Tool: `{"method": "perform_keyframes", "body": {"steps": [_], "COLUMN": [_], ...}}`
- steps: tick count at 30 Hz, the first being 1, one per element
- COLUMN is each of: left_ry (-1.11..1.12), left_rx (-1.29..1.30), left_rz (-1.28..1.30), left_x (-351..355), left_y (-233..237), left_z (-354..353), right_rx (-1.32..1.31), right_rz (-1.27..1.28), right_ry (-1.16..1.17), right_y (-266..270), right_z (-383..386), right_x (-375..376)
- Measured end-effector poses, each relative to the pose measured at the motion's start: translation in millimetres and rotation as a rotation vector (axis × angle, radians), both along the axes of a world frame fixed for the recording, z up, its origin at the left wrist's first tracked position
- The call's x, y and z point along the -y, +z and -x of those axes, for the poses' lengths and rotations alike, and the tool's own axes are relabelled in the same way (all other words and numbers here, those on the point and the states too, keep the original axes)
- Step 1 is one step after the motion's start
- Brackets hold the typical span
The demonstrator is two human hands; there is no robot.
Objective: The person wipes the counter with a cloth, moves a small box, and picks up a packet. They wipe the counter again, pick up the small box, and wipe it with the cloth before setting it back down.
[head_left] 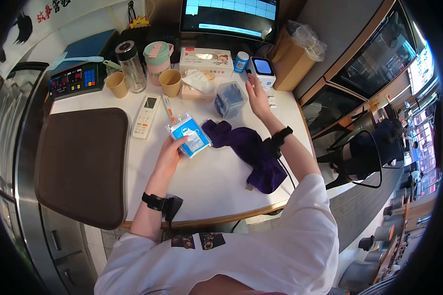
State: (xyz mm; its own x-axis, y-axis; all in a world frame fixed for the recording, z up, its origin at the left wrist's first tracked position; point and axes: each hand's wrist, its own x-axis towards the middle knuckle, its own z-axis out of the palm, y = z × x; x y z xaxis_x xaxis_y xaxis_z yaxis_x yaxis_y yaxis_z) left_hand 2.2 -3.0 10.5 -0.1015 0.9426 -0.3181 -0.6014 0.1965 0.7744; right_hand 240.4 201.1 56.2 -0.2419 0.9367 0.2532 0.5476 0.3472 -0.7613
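Note:
My left hand [171, 153] is closed on a blue and white packet [191, 136] in clear plastic wrap, held over the white table. Farther right, my right hand [257, 96] reaches toward the back of the table, fingers stretched out, beside a clear square container [230, 100] and near a small white device [263, 68] with a lit screen. A dark pen-like object lies by its fingertips, too small to make out. Between my hands a crumpled purple cloth [253, 152] lies on the table, its left end next to the packet.
A brown tray [82, 164] covers the left side. Behind stand a remote [146, 117], paper cups [170, 82], a glass bottle [131, 67], a green cup [157, 61], a tissue box [198, 87] and a monitor [230, 17]. Another person [374, 147] sits at the right.

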Motion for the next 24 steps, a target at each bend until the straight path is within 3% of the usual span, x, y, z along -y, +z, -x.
{"method": "perform_keyframes", "body": {"steps": [1, 4, 7, 10, 13, 15, 17, 23, 24], "left_ry": [0.003, -0.005, -0.03, -0.027, -0.007, -0.004, -0.015, -0.03, -0.027], "left_rx": [0.006, 0.018, 0.016, 0.005, 0.001, 0.009, 0.019, 0.03, 0.025], "left_rz": [-0.005, -0.016, -0.011, -0.005, -0.017, -0.019, -0.025, -0.015, -0.016], "left_x": [-0.7, -2.5, -1.8, -5.5, -1.2, -1.6, -3.9, -2.1, -3.4], "left_y": [-1.2, -5.9, -10.8, -13.3, -2.5, -4.2, -7.8, -11.3, -11.2], "left_z": [-0.1, -0.2, 0.9, 2.9, 0.2, -0.5, -0.2, 1.8, 2.5], "right_rx": [-0.058, 0.183, 0.244, -0.014, -0.372, -0.61, -0.676, -1.101, -1.041], "right_rz": [0.035, -0.04, -0.071, -0.098, 0.288, 0.348, 0.35, 0.577, 0.561], "right_ry": [0.034, 0.012, -0.023, -0.019, -0.141, -0.199, -0.349, -0.499, -0.504], "right_y": [4.8, 21.3, 4.7, -9.8, 4.2, -0.4, -3.3, -18.5, -19.0], "right_z": [3.7, 28.6, 29.6, 14.3, -17.8, -53.1, -91.8, -194.6, -199.8], "right_x": [11.6, 60.6, 55.1, 39.3, 35.9, 27.5, 16.9, -19.9, -28.7]}}
